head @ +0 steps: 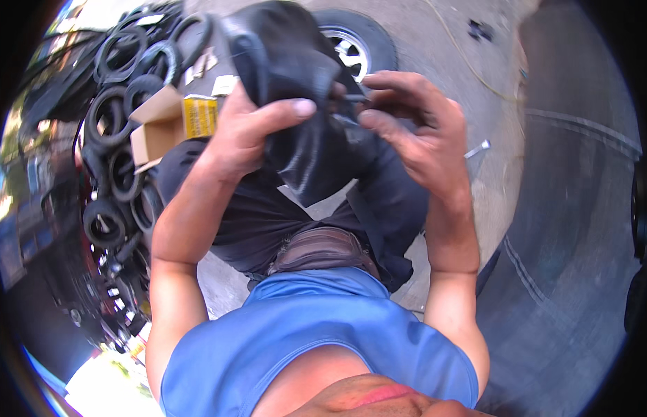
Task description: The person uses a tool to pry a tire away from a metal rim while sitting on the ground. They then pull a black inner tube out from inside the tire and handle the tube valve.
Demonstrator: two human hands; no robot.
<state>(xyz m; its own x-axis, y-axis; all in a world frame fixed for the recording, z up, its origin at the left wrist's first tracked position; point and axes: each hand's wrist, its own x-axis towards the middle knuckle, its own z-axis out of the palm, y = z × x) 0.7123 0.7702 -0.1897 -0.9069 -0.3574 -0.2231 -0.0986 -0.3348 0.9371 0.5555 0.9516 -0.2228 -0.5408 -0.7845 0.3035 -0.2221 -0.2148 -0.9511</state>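
Observation:
A folded, shiny black rubber piece (297, 68), which looks like a tyre inner tube, is held up above my lap. My left hand (245, 127) grips its left side, thumb laid across the front and the other fingers hidden behind. Close to its right side is my right hand (420, 122), thumb and fingertips curled and spaced apart. A thin, dark, stem-like part (355, 97) of the rubber piece points toward these fingertips. Whether they touch or pinch it is too blurred to tell.
A car wheel with tyre (357, 44) lies on the concrete floor beyond the rubber. Several worn tyres (107, 114) are piled at left, beside an opened cardboard box (156, 127). On the right are a metal tool (478, 149), a hose (459, 44) and a large dark surface (568, 172).

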